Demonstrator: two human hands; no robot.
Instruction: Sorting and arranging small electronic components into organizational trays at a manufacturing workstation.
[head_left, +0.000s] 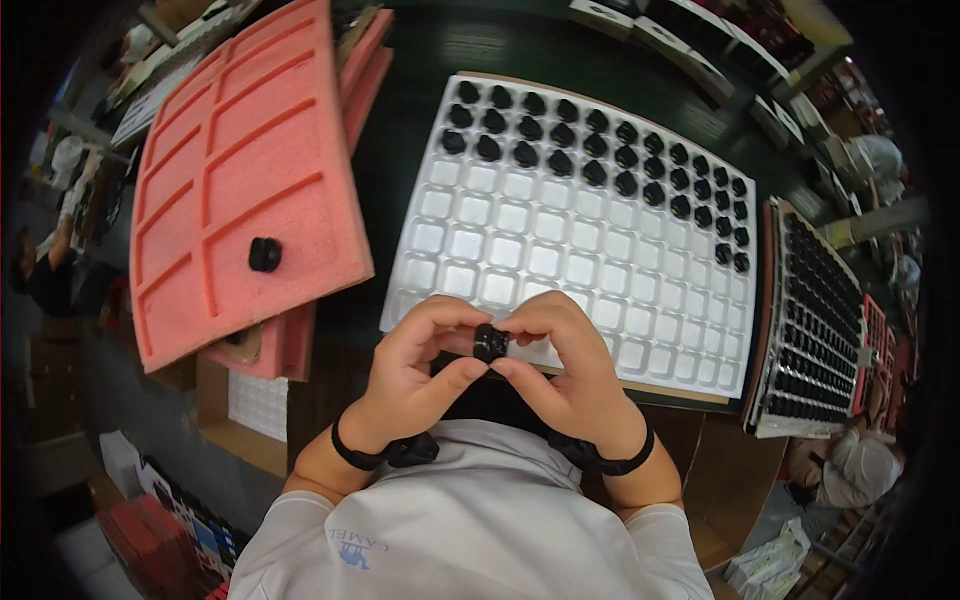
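Between the fingertips of my left hand (425, 365) and my right hand (560, 365) is a small shiny black round part (490, 344), pinched from both sides. I hold it just in front of my chest, over the near edge of a white tray (560, 235) with rows of square pockets. Similar black parts (563, 135) fill the tray's far rows, and two more sit lower at its right side. To the left, one black part (265, 255) lies on a pink foam sheet (260, 140) with shallow rectangular recesses.
More pink foam (290, 350) is stacked under the sheet. On the right stands another tray packed with black parts (815, 330). An open cardboard box (245, 430) is below at left. Other people (860, 465) are at the right and left edges.
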